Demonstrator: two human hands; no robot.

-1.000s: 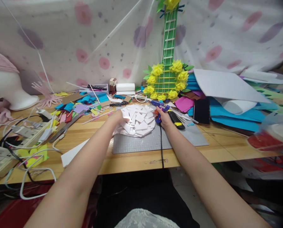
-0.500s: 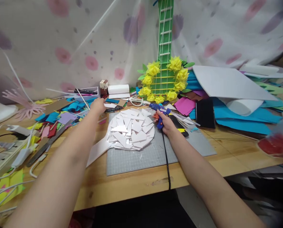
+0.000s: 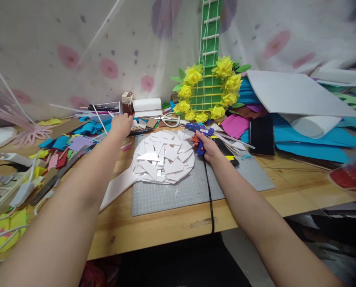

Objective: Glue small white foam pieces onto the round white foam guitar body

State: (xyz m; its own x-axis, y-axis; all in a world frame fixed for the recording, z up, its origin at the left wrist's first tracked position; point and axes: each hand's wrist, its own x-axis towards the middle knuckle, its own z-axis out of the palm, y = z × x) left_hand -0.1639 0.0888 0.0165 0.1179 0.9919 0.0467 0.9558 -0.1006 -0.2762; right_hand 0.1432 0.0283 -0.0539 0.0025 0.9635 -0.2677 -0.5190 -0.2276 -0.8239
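Observation:
My right hand (image 3: 209,146) is closed round the handle of a blue hot glue gun (image 3: 199,128), fingers at its orange trigger. The nozzle points left, above the right rim of a white paddle-shaped piece (image 3: 166,157). Its round part is covered with overlapping angular white scraps and lies on a grey cutting mat (image 3: 166,199); its handle runs down left, partly behind my left forearm. My left hand (image 3: 121,124) reaches into the clutter at the back, beside small white scraps (image 3: 142,123). Its fingers bend downward, tips hidden, so whether they hold anything cannot be told.
Behind the mat lie scissors (image 3: 170,119) and a white roll (image 3: 148,104). A green guitar shape with yellow paper flowers (image 3: 225,65) leans at the back. Coloured scraps and a power strip (image 3: 4,195) crowd the left; blue sheets (image 3: 309,139) lie right. The glue gun's black cord (image 3: 209,195) crosses the mat.
My left hand has shifted slightly among the scraps, its fingers more bent over the pile. My right hand still holds the glue gun near the same rim. The camera view has tilted down slightly.

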